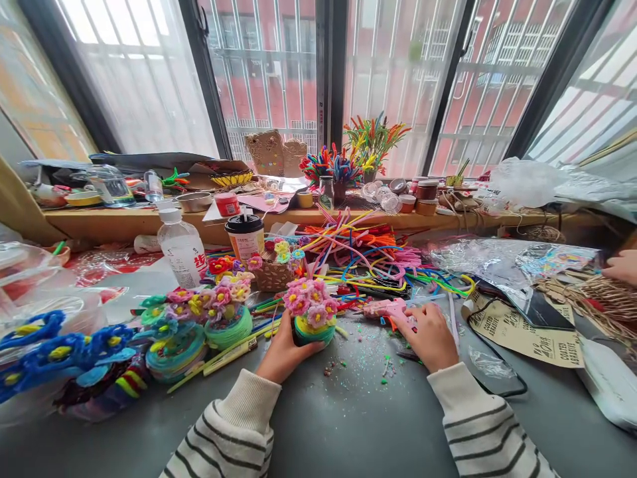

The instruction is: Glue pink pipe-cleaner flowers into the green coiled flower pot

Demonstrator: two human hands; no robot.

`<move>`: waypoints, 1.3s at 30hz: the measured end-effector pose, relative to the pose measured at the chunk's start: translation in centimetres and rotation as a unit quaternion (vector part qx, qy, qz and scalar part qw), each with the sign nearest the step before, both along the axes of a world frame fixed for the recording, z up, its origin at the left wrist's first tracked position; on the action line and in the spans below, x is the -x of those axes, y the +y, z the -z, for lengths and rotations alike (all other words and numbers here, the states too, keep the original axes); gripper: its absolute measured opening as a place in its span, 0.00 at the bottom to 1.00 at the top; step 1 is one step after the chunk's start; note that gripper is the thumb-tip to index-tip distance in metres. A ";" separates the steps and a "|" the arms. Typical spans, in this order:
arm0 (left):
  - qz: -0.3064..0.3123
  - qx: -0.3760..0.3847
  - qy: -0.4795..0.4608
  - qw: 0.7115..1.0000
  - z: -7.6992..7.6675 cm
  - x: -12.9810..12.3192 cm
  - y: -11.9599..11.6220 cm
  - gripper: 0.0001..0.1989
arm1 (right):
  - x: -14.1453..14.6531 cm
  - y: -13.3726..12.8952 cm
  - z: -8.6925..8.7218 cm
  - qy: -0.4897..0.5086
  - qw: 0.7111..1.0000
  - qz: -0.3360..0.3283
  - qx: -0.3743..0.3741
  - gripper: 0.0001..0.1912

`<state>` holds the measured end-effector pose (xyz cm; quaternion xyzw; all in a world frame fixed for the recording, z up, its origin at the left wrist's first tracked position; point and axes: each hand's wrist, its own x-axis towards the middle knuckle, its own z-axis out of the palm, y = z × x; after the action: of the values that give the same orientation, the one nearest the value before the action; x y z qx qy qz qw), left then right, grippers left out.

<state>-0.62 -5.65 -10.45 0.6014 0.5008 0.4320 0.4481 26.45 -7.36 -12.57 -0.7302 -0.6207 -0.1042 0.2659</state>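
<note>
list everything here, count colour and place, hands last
work table: 1, grey, foreground
window ledge: 1, tan, behind the table
windows: several, dark frames, behind the ledge
pink flower pot: 1, pink and green, table centre
other flower pots: several, multicoloured, table left
apparent glue gun: 1, pink, right of centre
loose pipe cleaners: many, multicoloured, table back
pipe-cleaner bunches: 2, multicoloured, ledge centre
water bottle: 1, clear, table left
lidded cup: 1, black lid, table back
sandpaper: at least 1 sheet, beige, table right
smaller clutter: uncounted, mixed, throughout
co-worker's hand: 1, bare, right edge
left hand: 1, striped sleeve, around the pink flower pot
right hand: 1, striped sleeve, at the glue gun
</note>
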 end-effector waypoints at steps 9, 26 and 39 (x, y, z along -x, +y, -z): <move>0.002 -0.011 0.032 0.999 -0.1 0.0 -0.1 0.41 | 1.7 0.8 -0.8 -0.058 0.991 0.058 0.110 0.21; -0.005 -0.054 -0.016 0.998 1.2 -0.2 0.4 0.43 | 0.7 0.6 -0.9 0.154 0.981 0.074 -0.092 0.28; -0.040 -0.001 -0.134 0.990 1.7 -0.1 0.8 0.44 | 1.6 -0.2 -1.2 0.232 0.959 0.064 -0.148 0.30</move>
<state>-0.52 -4.82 -12.14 0.5179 0.4593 0.5269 0.4931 24.87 -7.60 -11.39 -0.7250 -0.4715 -0.0397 0.5005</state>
